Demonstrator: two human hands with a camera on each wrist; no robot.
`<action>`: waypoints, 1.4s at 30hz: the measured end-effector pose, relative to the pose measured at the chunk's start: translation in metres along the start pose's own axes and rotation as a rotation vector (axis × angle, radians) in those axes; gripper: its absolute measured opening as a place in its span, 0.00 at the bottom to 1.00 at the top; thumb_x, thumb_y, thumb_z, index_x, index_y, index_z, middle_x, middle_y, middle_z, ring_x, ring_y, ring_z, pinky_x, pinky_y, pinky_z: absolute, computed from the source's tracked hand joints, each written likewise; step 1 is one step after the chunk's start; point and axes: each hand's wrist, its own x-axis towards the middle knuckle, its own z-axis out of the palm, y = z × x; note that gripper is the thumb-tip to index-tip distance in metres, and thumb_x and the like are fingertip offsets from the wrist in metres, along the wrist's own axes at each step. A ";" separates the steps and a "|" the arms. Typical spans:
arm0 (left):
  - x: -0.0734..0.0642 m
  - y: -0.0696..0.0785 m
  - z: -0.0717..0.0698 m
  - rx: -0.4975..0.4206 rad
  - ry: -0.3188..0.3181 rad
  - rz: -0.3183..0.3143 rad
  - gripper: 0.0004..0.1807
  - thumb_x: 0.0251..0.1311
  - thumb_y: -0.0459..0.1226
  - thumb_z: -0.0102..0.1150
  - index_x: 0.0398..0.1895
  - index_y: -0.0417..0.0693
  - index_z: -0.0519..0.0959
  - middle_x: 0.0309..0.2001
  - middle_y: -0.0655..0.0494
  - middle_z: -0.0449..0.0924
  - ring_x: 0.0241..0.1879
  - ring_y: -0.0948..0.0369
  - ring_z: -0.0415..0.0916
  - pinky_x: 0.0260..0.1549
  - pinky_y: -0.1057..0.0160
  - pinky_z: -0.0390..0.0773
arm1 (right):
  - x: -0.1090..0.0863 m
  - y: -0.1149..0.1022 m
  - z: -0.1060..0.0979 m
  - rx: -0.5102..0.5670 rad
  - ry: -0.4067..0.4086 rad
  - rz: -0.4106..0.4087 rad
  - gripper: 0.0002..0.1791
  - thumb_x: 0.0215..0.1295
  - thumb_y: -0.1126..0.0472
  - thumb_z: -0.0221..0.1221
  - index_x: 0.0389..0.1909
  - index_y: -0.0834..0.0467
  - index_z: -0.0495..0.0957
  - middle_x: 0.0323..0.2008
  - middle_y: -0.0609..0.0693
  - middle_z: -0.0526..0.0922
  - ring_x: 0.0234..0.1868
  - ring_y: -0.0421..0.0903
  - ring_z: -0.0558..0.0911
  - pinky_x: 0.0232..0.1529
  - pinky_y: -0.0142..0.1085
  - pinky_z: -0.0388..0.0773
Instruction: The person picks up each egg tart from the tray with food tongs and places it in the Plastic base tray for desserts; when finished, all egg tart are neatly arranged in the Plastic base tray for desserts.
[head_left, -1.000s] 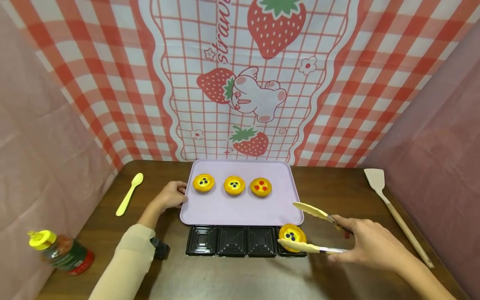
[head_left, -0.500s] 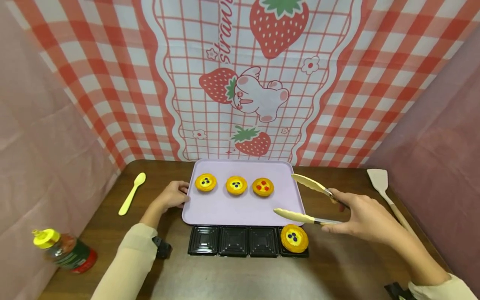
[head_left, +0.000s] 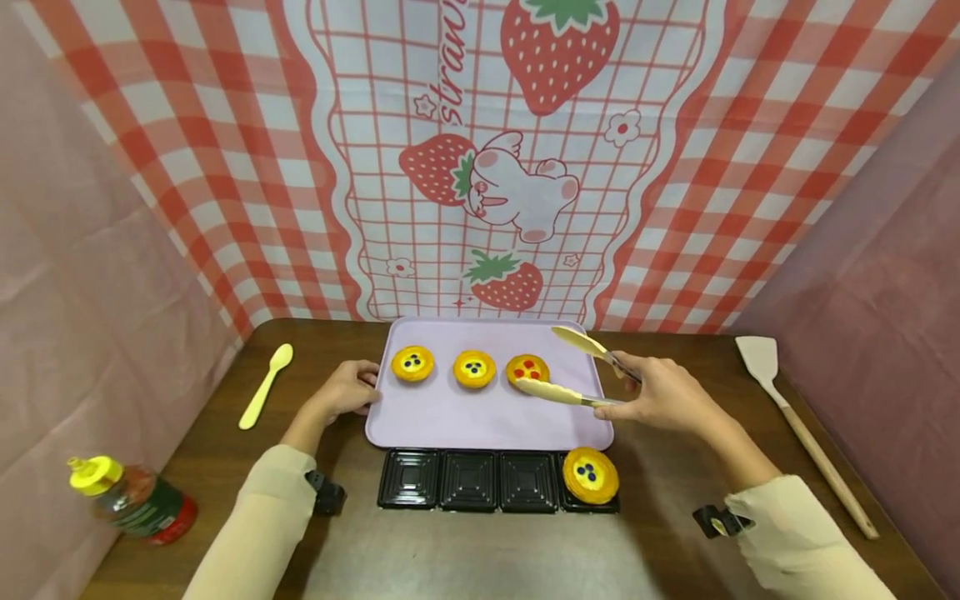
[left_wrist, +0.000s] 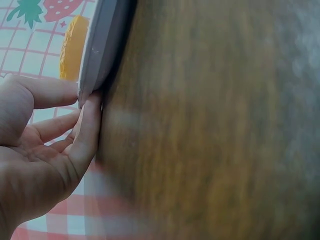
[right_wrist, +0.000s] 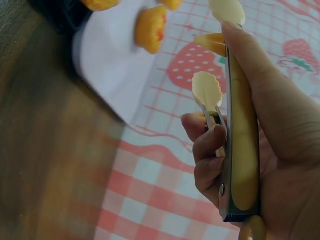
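One pair of tongs (head_left: pixel 553 392), its scalloped cream tips spread wide, is gripped by our right hand (head_left: pixel 660 393) over the three o'clock side of the lilac tray (head_left: pixel 450 425), near a red-topped tart (head_left: pixel 528 367). Our left hand (head_left: pixel 347 389) pinches the tray's smooth rim at nine. We see a glossy, ridged black container (head_left: pixel 408 477) at six, brown wood-grain table (head_left: pixel 318 343) beneath, and red-checked cloth (head_left: pixel 277 208) at twelve.
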 end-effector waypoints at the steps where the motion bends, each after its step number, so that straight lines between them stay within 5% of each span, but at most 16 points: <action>1: 0.000 0.000 0.000 0.000 0.003 -0.001 0.29 0.53 0.24 0.59 0.61 0.25 0.68 0.42 0.41 0.70 0.34 0.56 0.74 0.27 0.57 0.83 | 0.004 0.002 0.004 -0.002 -0.007 0.010 0.49 0.41 0.28 0.71 0.57 0.60 0.76 0.29 0.48 0.76 0.25 0.43 0.69 0.22 0.36 0.64; 8: -0.001 0.002 0.001 0.013 0.005 0.009 0.29 0.51 0.23 0.58 0.60 0.25 0.67 0.41 0.41 0.69 0.34 0.55 0.73 0.27 0.56 0.83 | 0.021 0.009 0.024 -0.013 -0.060 0.098 0.61 0.39 0.26 0.70 0.67 0.65 0.70 0.33 0.52 0.81 0.29 0.47 0.72 0.26 0.39 0.67; 15: -0.001 0.000 0.001 -0.007 0.008 0.010 0.29 0.51 0.23 0.58 0.60 0.25 0.68 0.41 0.42 0.69 0.33 0.55 0.74 0.27 0.56 0.83 | 0.029 0.009 0.034 0.025 -0.062 0.094 0.51 0.44 0.37 0.75 0.64 0.65 0.74 0.19 0.48 0.69 0.22 0.45 0.68 0.20 0.37 0.61; 31: 0.000 -0.001 0.001 -0.021 0.023 -0.005 0.28 0.52 0.23 0.59 0.60 0.26 0.69 0.41 0.42 0.69 0.34 0.55 0.73 0.26 0.58 0.82 | 0.035 0.011 0.043 0.005 -0.084 0.086 0.45 0.46 0.38 0.74 0.61 0.61 0.78 0.23 0.48 0.73 0.25 0.46 0.70 0.21 0.38 0.62; 42: 0.001 -0.002 0.001 -0.022 0.027 -0.002 0.29 0.52 0.23 0.59 0.60 0.26 0.68 0.42 0.41 0.69 0.34 0.55 0.73 0.27 0.57 0.83 | 0.037 0.014 0.046 0.000 -0.099 0.076 0.43 0.47 0.38 0.74 0.59 0.62 0.79 0.34 0.52 0.83 0.29 0.47 0.73 0.24 0.40 0.66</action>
